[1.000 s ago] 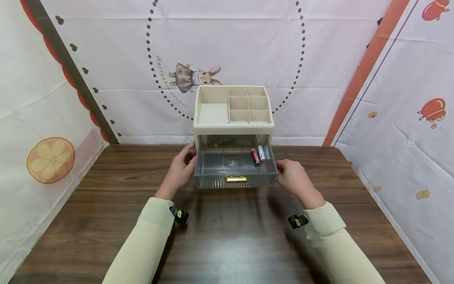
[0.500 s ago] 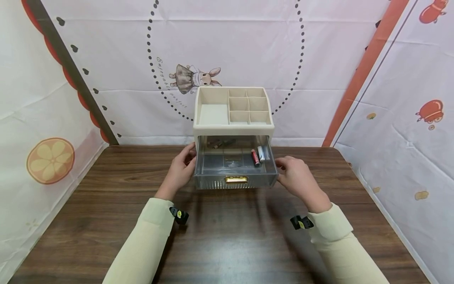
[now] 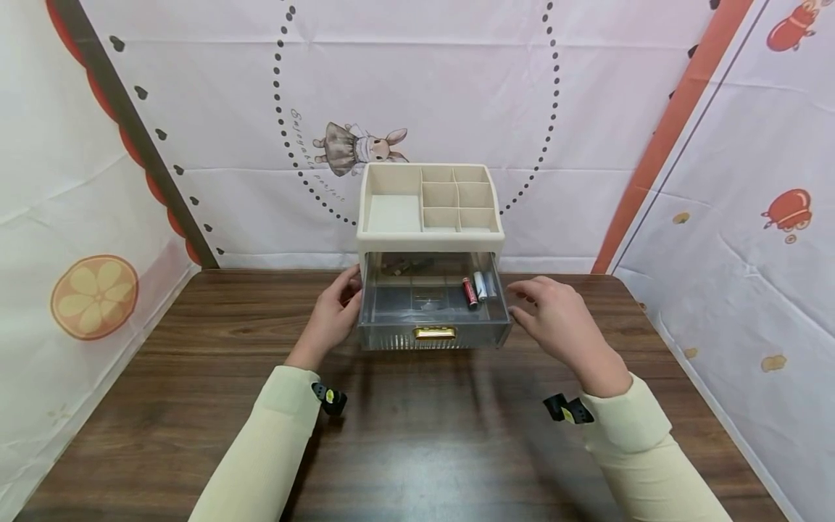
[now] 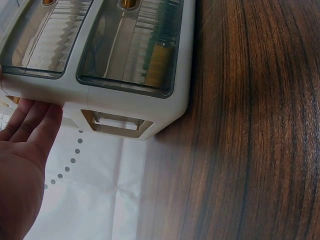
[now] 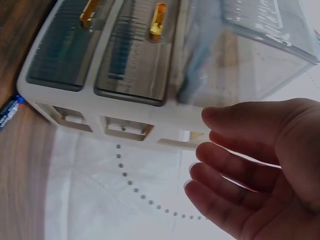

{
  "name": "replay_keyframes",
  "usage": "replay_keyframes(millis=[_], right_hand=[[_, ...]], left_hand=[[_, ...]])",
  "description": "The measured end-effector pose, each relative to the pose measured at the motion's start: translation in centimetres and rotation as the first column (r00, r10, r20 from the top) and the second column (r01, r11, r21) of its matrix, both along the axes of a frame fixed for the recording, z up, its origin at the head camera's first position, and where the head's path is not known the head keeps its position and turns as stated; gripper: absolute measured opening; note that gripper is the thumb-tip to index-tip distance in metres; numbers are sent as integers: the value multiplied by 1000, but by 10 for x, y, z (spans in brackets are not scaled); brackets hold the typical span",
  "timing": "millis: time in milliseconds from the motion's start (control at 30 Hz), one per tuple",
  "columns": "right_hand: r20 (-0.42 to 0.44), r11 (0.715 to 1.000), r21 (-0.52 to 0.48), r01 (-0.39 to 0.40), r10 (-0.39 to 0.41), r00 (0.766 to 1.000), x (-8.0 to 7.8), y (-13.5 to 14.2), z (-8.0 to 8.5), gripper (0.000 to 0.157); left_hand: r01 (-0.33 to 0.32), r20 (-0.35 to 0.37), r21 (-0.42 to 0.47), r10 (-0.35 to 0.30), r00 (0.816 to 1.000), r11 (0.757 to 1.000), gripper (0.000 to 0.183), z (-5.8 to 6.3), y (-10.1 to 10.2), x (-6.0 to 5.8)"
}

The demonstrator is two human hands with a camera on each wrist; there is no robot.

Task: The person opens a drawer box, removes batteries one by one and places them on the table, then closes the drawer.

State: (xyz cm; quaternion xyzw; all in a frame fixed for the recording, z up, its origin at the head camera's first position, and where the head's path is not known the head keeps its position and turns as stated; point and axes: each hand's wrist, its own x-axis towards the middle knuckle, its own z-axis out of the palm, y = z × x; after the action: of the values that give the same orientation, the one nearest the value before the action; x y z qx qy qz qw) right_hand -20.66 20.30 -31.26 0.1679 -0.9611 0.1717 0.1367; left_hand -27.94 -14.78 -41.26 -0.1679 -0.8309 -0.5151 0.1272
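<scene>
In the head view a cream desktop organizer (image 3: 430, 238) stands on the table, its top clear drawer (image 3: 404, 339) pulled out. A red battery (image 3: 470, 293) and a white battery (image 3: 480, 286) lie in that drawer; a pale shape beside them may be a reflection. My left hand (image 3: 333, 319) touches the organizer's left side, its fingers (image 4: 42, 127) fairly straight against the frame in the left wrist view. Near the right side, my right hand (image 3: 557, 322) holds nothing, its fingers loosely bent. Its thumb tip appears close to the frame in the right wrist view; contact cannot be told.
Two lower drawers with gold handles, including one drawer (image 5: 135, 55), are closed. A small dark cylinder with a blue end (image 5: 9, 111) lies beside the organizer. Small dark items (image 3: 401, 267) sit toward the open drawer's back. A printed cloth (image 3: 417, 87) hangs behind the table (image 3: 417, 449).
My right hand has drawn away to the right from the drawer's side, and its fingers have loosened. The left hand, drawer and batteries stay in place; the head view has tilted slightly.
</scene>
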Motion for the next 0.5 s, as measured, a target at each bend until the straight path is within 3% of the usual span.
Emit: replay_keyframes(millis=[233, 500], right_hand=[[-59, 999, 38, 3, -1, 998, 5, -1, 11, 31], [-212, 999, 51, -17, 28, 977, 11, -2, 24, 26]], left_hand=[[-1, -2, -13, 1, 1000, 1000, 47, 0, -2, 2], [2, 8, -13, -2, 1000, 1000, 48, 1, -1, 2]])
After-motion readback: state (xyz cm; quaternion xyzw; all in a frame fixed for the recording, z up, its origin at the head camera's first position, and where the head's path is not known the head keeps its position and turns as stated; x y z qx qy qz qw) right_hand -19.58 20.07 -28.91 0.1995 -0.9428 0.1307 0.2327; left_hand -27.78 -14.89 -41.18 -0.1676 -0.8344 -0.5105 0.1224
